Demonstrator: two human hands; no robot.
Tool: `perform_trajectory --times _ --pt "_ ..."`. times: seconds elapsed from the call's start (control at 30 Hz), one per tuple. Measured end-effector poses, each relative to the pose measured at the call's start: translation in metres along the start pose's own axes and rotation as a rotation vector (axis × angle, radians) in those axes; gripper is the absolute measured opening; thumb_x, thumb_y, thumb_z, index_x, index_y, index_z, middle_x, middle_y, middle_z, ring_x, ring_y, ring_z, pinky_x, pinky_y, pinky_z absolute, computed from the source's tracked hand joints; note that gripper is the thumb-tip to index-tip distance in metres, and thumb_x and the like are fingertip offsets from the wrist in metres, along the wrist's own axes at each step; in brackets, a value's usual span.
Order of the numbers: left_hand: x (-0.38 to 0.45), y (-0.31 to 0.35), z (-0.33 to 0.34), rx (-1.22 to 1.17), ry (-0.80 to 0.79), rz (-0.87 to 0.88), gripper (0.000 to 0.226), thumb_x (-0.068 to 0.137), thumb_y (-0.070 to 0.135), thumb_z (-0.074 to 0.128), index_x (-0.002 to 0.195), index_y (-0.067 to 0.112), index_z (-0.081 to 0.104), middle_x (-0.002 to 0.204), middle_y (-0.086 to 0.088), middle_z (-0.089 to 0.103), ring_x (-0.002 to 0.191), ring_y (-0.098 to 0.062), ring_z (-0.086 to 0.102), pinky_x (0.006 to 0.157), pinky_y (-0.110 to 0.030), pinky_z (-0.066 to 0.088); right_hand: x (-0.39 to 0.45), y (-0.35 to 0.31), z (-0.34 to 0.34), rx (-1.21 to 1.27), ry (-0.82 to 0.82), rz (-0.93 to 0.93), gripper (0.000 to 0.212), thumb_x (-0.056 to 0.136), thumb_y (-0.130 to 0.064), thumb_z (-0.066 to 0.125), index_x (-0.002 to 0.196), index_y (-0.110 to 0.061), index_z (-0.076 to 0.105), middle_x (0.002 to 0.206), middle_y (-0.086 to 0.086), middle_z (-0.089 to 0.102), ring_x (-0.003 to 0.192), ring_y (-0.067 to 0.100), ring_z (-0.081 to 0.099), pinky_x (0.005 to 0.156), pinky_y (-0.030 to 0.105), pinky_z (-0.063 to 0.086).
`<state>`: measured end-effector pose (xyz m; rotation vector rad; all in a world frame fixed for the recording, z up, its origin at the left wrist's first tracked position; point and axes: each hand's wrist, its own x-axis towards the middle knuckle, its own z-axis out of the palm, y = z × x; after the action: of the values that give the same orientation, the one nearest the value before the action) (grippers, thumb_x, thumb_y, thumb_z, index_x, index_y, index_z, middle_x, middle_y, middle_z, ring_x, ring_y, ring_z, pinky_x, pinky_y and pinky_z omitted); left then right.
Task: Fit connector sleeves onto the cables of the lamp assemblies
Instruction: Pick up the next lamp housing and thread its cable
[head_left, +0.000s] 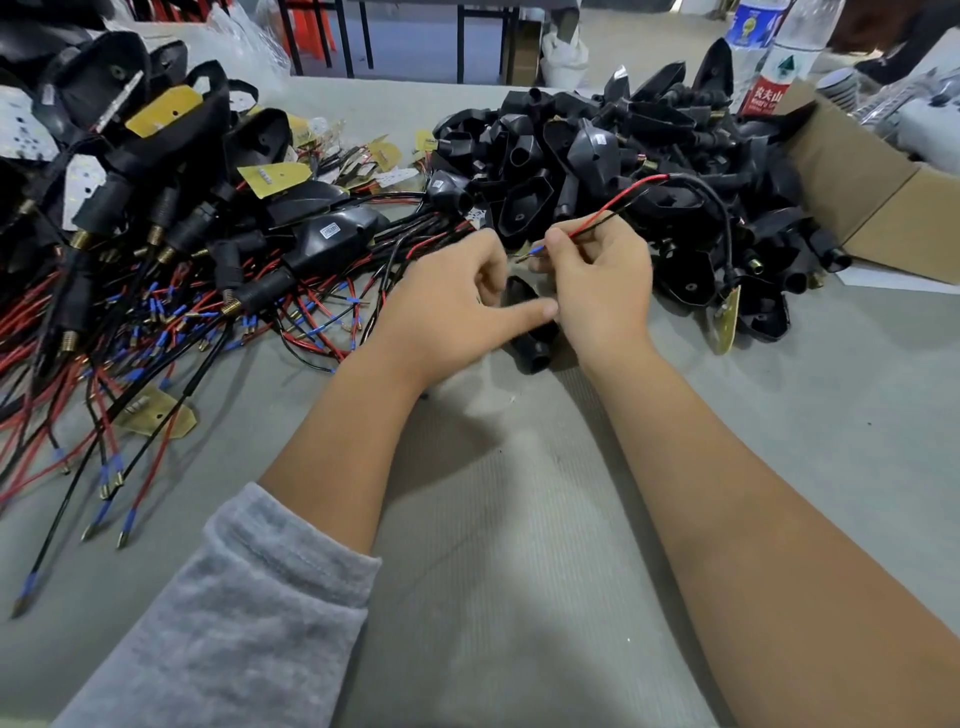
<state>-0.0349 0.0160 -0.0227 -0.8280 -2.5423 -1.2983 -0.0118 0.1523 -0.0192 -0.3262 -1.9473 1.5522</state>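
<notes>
Right hand pinches a thin red and black wire pair between thumb and forefinger, near the blue-tipped wire ends; other fingers curled. The pair runs up and right into a black cable that loops down to a lamp assembly lying at the near edge of the right heap. Left hand is curled, thumb stretched toward the right hand and touching it; its fingers close around a black connector sleeve, which sits between and under both hands, open end facing the camera. How firm the left grip is, cannot tell; fingertips hidden.

Outward: grey table under both forearms; grey fleece sleeve on the left arm, right arm bare.

Left of the hands, a pile of lamp assemblies with red and black cables, many ends blue-tipped with brass terminals, yellow boards mixed in. Behind and right of the hands, a heap of black housings, loose on the table.

Far right, an open cardboard box, flap down toward the heap; its contents are not visible. Behind it, two plastic bottles, upright, one with a red label.
</notes>
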Motion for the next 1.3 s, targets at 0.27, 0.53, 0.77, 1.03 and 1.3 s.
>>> perform_trajectory --times 0.27,0.53,0.77,1.03,1.3 --pt "0.003 -0.006 0.0 0.121 -0.152 0.055 0.037 0.071 0.031 0.078 0.099 0.026 0.053 0.096 0.01 0.055 0.08 0.002 0.05 0.075 -0.028 0.043 0.002 -0.001 -0.003 0.085 0.004 0.019 0.018 0.091 -0.003 0.062 0.078 -0.016 0.06 0.072 0.004 0.066 0.067 0.016 0.067 0.069 0.03 0.059" --pt "0.008 -0.01 0.001 -0.162 0.089 -0.164 0.035 0.08 0.005 0.071 0.104 0.025 0.056 0.085 0.017 0.063 0.069 -0.001 0.057 0.072 -0.016 0.049 -0.002 -0.003 -0.001 0.136 -0.094 0.053 0.023 0.084 0.006 0.068 0.073 -0.013 0.061 0.073 0.007 0.068 0.068 0.016 0.071 0.072 0.032 0.061" --pt "0.009 -0.006 -0.001 -0.299 0.242 -0.182 0.031 0.077 0.003 0.076 0.093 0.027 0.064 0.092 0.014 0.067 0.086 -0.003 0.065 0.083 -0.02 0.053 -0.007 -0.005 0.001 -0.008 -0.112 -0.04 0.019 0.079 -0.001 0.074 0.071 -0.015 0.065 0.075 0.009 0.071 0.075 0.022 0.071 0.078 0.043 0.058" --pt "0.007 -0.002 -0.003 -0.464 0.301 -0.096 0.037 0.074 -0.01 0.072 0.092 0.022 0.064 0.096 0.005 0.07 0.093 -0.003 0.067 0.079 -0.017 0.053 -0.009 -0.01 0.002 0.052 -0.099 0.001 0.017 0.081 0.002 0.071 0.075 -0.011 0.062 0.077 0.012 0.071 0.076 0.024 0.071 0.079 0.041 0.059" --pt "0.008 -0.001 0.002 -0.532 0.244 -0.092 0.032 0.077 -0.013 0.069 0.093 0.015 0.066 0.099 -0.005 0.07 0.095 -0.021 0.069 0.088 -0.03 0.055 -0.009 -0.012 0.004 0.717 -0.136 0.378 0.023 0.09 0.012 0.056 0.078 -0.007 0.052 0.076 0.013 0.064 0.062 0.015 0.064 0.066 0.021 0.056"
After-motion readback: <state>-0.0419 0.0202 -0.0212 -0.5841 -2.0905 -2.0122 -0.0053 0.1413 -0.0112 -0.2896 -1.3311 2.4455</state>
